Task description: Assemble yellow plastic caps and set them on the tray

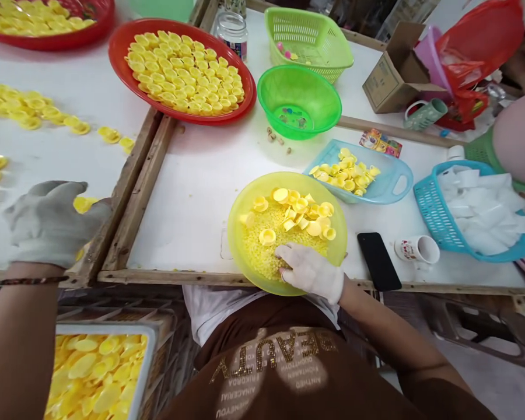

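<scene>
My left hand (pixel 56 221), in a grey-white glove, is at the table's left part with thumb and fingers curved around a yellow plastic cup (pixel 84 204). More yellow shows below that hand, partly hidden. In a yellow bowl (pixel 236 233) lie many small yellow pellets (pixel 262 224) and several shallow yellow cups with flared rims. One such cup (pixel 267 237) sits apart on the pellets. My right hand (pixel 310 269), gloved in white, reaches over the bowl's near right rim. Its bent fingers are apart, with the tips at the pellets and no cup visible between them.
Behind the bowl are a blue tray (pixel 389 189) of yellow cups, a green bowl (pixel 300 125) and a red tray (pixel 116 55) filled with cups. At right lie a phone (pixel 378 261), a mug (pixel 415 249) and a blue basket (pixel 433 204). A wooden edge (pixel 133 204) divides the table.
</scene>
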